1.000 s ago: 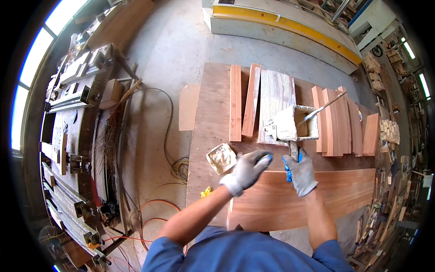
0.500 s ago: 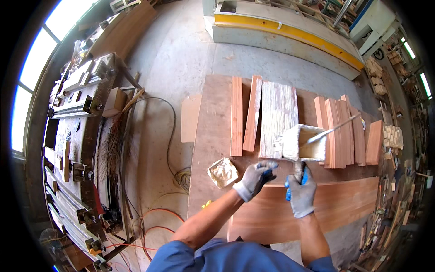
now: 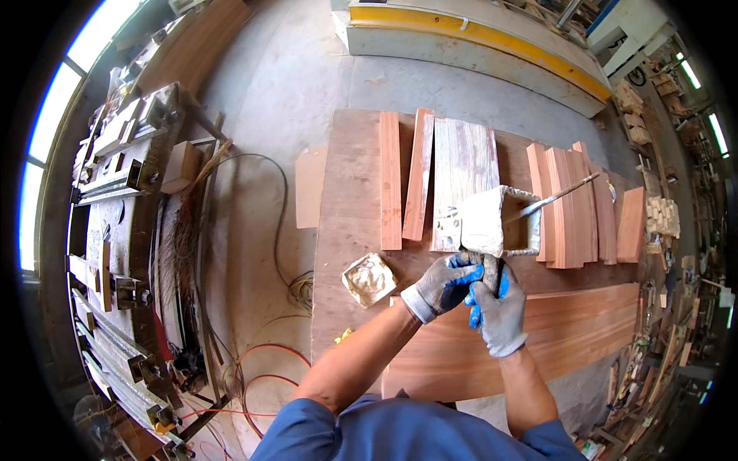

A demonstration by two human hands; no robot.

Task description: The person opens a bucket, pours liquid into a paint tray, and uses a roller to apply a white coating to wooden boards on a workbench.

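Note:
My right hand point(image 3: 500, 311), in a grey glove with blue palm and fingers, is closed around the dark handle point(image 3: 493, 269) of a square white-crusted container point(image 3: 483, 219). The container is tilted, its mouth turned to the right, and a long thin stick point(image 3: 565, 190) juts out of it. My left hand point(image 3: 446, 284), gloved alike, has its fingers closed right beside that handle; what they grip is hidden. A white-smeared flat piece point(image 3: 447, 228) shows at the container's left side. Behind it lies a board streaked with white point(image 3: 465, 154).
Reddish wood strips point(image 3: 390, 180) lie left of the streaked board, and several more strips point(image 3: 569, 207) to its right. A wide plank point(image 3: 569, 323) lies nearest me. A square crusted dish point(image 3: 369, 280) sits at the left. Clamps line a bench point(image 3: 115, 223); a hose point(image 3: 246, 369) coils below.
My left hand has come in to the handle beside my right hand, its fingers closing. The container has tilted slightly, and the white-smeared piece now stands out farther at its left. The whole view has shifted a little.

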